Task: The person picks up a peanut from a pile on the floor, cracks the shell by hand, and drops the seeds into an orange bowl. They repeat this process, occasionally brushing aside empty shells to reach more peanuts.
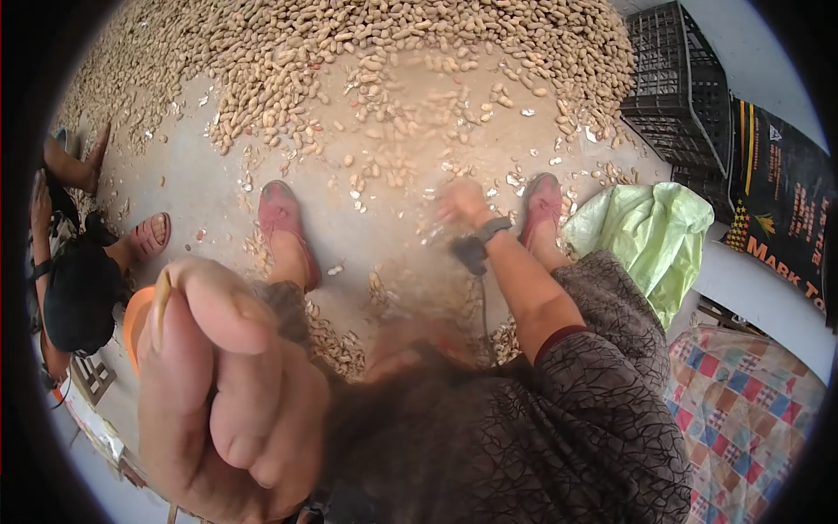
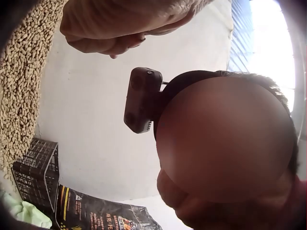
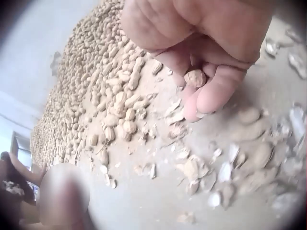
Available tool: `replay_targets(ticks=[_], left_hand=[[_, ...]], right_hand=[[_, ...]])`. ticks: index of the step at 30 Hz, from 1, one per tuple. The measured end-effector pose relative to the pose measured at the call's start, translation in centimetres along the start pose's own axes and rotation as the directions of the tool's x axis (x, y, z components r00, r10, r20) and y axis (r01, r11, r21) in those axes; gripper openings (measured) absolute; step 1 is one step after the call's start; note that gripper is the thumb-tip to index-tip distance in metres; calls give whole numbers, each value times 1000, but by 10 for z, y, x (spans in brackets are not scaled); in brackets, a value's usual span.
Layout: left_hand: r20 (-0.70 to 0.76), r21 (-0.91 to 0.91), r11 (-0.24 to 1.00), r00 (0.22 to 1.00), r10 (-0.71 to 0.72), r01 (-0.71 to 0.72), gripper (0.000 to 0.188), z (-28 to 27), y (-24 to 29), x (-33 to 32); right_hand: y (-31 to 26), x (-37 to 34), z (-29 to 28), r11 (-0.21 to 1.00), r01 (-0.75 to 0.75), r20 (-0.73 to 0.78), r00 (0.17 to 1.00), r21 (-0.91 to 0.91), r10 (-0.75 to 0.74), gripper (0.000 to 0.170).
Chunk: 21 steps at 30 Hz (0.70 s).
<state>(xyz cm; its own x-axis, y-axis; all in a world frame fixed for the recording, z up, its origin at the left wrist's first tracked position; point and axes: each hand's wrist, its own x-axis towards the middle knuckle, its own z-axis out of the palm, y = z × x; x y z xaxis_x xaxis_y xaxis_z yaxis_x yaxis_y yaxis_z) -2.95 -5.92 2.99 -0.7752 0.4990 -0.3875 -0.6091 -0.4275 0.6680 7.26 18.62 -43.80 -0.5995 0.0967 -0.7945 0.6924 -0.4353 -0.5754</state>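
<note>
The left hand [image 1: 231, 393] is raised close to the head camera, fingers curled and thumb against them; a thin yellowish edge shows at the tip, nail or shell, I cannot tell. In the left wrist view the same hand [image 2: 120, 24] is at the top, near the person's head and its camera. Low over the floor, the right hand [image 1: 467, 205] is blurred among scattered shells. The right wrist view shows this hand [image 3: 201, 52] with fingers curled round a peanut [image 3: 195, 78]. Beyond it spreads a large heap of peanuts [image 1: 375, 26].
Shell bits lie on the grey floor [image 1: 201, 183] between two red shoes [image 1: 282, 214]. At the right are black crates [image 1: 672, 79], a pale green sack [image 1: 650, 231], a black printed bag [image 1: 777, 192] and a checked cloth [image 1: 742, 419]. Another person [image 1: 83, 288] sits at the left.
</note>
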Motion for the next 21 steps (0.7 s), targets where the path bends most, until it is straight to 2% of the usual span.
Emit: replay_targets(ticks=[1,2,3,5,9,10,11,12,14,15,17,21], left_hand=[[-13,14,999,999,30,-30,24,2,0,-1],[-11,10,1000,1000,26,-26,24,0,0,-3],[-55,-11,1000,998,25,-26,24,-2,1,-5],[-104,-44,999,994,19,-24,23,-6,4,-8],[-50,-36,998,997,55,-57,22,-17,17,-10],[-10,-31,995,996,90,-90,21,-19,19,-9],[25,-17,995,995,97,-96,21,-23,19,-10],[20,-18,995,995,95,-95,21,-23,17,-10],[85,-67,996,995,58,-52,21,-23,14,-9],[84,-64,997,995,59,-54,21,-22,14,-9],[-46,15,996,995,86,-85,21,-21,13,-9],[-49,92,988,991,127,-122,21,-16,10,-6]], right_hand=[[-12,-4,-7,1000,-1,-3,1000,-1,1,20],[-26,-8,-17,959,79,-33,995,-273,-92,15],[-43,-15,-23,838,139,-35,982,-528,-185,12],[-80,-30,-27,942,68,-211,967,-328,-144,4],[-122,-50,-32,899,80,-241,950,-430,-200,4],[-124,-49,-35,841,101,-218,943,-532,-252,4],[-123,-47,-38,771,120,-189,936,-625,-298,5],[-116,-43,-43,772,117,-187,937,-625,-294,5],[-91,-28,-56,552,224,-43,902,-803,-429,18],[-83,-25,-56,553,226,-41,902,-802,-429,18],[-66,-24,-51,673,83,-186,929,-735,-318,4],[-50,-21,-47,579,165,-103,910,-798,-402,11]])
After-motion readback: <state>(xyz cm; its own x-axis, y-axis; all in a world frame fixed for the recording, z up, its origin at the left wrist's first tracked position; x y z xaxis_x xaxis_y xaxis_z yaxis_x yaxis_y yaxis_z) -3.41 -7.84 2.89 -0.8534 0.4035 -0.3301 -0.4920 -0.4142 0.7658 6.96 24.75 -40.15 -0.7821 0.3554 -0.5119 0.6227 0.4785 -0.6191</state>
